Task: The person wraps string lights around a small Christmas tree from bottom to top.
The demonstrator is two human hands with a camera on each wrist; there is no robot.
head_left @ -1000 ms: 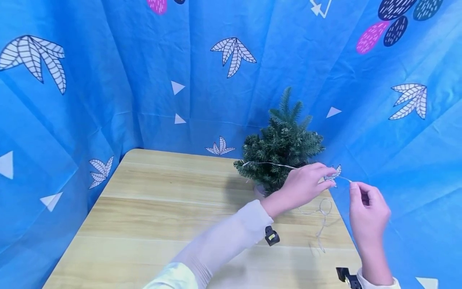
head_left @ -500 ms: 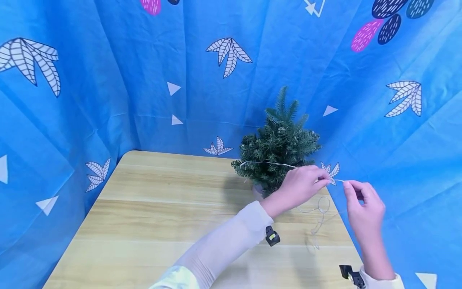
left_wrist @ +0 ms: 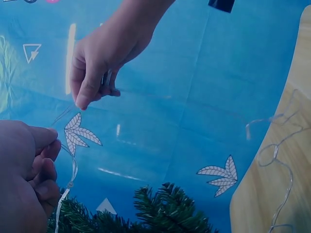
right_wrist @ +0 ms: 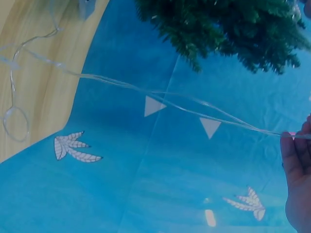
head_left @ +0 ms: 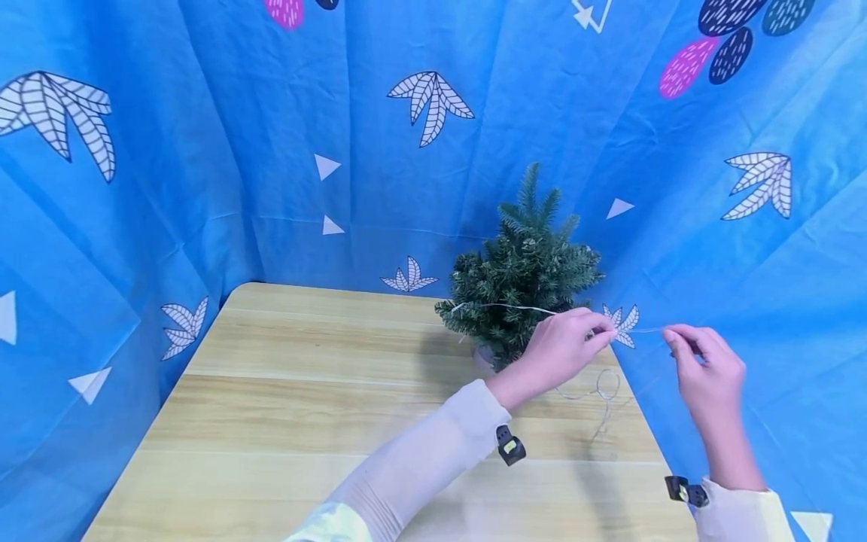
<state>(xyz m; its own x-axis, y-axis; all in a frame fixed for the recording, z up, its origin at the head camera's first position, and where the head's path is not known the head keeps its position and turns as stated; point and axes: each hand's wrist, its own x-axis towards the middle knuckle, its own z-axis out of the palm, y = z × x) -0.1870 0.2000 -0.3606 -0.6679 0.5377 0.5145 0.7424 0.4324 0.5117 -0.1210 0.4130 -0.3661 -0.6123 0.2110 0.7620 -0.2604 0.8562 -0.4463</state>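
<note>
Clear wire [head_left: 521,307] sat pinched by my left hand [head_left: 558,346] and right hand [head_left: 711,376]; the right had drawn farther past the surface's [head_left: 271,421] right edge, straightening a longer span.

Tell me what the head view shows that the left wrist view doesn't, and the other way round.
Only the head view shows the pot under the tree and the pale sleeves.

Only the left wrist view shows bright glare streaks on the curtain and a small lump in the wire.

Both show the left hand and right hand pinching the wire, plus tree, curtain and part of the table.
</note>
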